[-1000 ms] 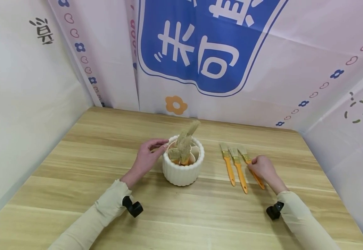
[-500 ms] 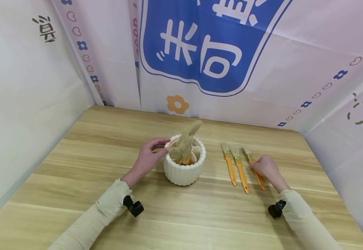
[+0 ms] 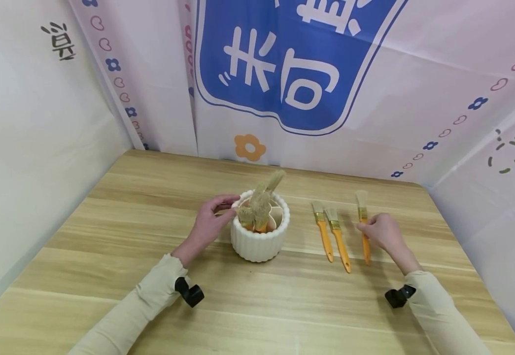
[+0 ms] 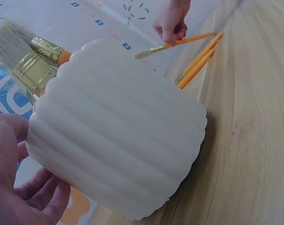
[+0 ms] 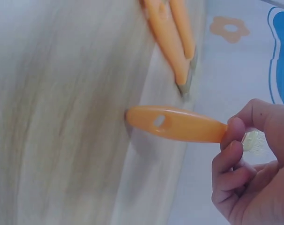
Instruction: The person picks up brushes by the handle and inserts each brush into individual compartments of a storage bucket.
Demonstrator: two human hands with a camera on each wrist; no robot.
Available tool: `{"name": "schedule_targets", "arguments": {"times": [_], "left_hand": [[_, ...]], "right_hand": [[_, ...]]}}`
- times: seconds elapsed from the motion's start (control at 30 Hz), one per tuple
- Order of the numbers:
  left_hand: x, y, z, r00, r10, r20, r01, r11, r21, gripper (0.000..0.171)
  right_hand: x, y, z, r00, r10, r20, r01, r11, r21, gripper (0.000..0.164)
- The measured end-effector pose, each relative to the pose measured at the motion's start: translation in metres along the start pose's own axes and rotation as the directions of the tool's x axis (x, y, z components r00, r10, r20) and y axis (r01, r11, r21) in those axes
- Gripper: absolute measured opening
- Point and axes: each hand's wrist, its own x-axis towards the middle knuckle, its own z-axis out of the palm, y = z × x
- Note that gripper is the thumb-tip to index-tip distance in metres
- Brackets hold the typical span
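Observation:
A white ribbed pot stands on the wooden table with several paintbrushes in its divided inside, bristles up. My left hand holds the pot's left rim between thumb and fingers; in the left wrist view, the other fingers of the left hand curl beside its wall. My right hand pinches an orange-handled paintbrush near its metal collar. In the right wrist view, the handle of this paintbrush points at the table and its bristles are mostly hidden behind the fingers.
Two more paintbrushes, a left one and a right one, lie side by side on the table between the pot and my right hand. A printed cloth hangs along the back edge, with pale cloth at both sides.
My right hand has raised the rightmost paintbrush off the table and turned it more upright, apart from the other two. The left hand and the pot have stayed in place.

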Motion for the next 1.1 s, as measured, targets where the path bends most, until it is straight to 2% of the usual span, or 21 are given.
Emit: {"name": "schedule_targets", "arguments": {"times": [0.13,0.37,0.9,1.1], "left_hand": [[0.000,-0.001,0.000,1.000,-0.005,-0.008,0.005,1.000,0.003,0.034],[-0.001,-0.001,-0.001,1.000,-0.019,-0.013,0.019,1.000,0.004,0.034],[-0.001,0.000,-0.001,1.000,-0.009,-0.006,0.009,1.000,0.023,0.033],[0.000,0.002,0.000,1.000,0.000,-0.007,0.001,1.000,0.018,0.033]], "right_hand": [[-0.004,-0.005,-0.002,1.000,-0.011,-0.022,0.012,1.000,0.022,0.028],[-0.011,-0.018,-0.007,0.991,-0.062,-0.116,0.067,0.997,0.040,0.020],[-0.020,-0.037,-0.008,0.986,-0.066,-0.153,0.084,0.989,0.120,0.023],[-0.023,-0.041,-0.006,0.978,-0.112,-0.176,0.136,0.982,0.131,0.020]]}}
